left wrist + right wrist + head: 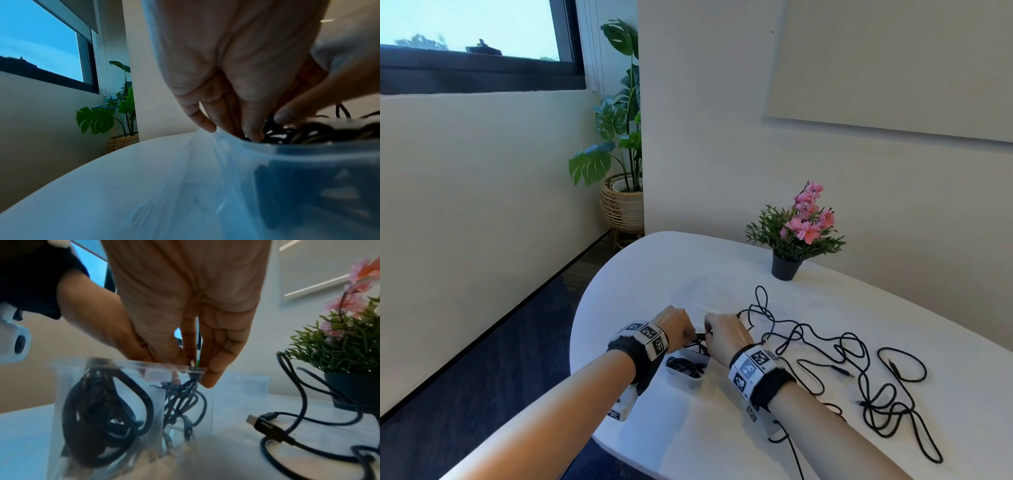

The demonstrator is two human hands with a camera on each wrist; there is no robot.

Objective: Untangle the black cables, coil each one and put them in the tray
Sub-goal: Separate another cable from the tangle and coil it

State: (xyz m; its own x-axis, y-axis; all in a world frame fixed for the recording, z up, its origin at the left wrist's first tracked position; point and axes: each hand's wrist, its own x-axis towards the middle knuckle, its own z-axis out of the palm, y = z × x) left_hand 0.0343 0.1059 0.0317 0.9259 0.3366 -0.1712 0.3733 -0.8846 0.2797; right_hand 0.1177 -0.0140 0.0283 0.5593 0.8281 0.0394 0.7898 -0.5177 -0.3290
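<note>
Clear plastic, thin-walled: a small transparent tray (242,386) on the near left part of the white rounded table (661,274), largely hidden in the head view behind both wrists. Inside, a thick coiled black cable bundle (107,415) on the left and a thinner coiled black cable (185,402) beside it, blurred through the wall. Hard to make out where one strand ends and another begins.

To the right, loose tangled black cables (859,377) sprawled over the tabletop, one running off the near edge; a black plug (265,425) lying just right of the tray. Farther off, a pink-flowered artificial plant in a dark pot (796,233); beyond the table's far left end, a large-leaved green plant in a woven basket (619,164).

Left hand (674,329) and right hand (726,337) close together above the tray, fingers pointing down. Right fingertips (209,378) pinching the thinner cable at the rim; left fingertips (252,131) dipped into the tray, pinching the same cable.
</note>
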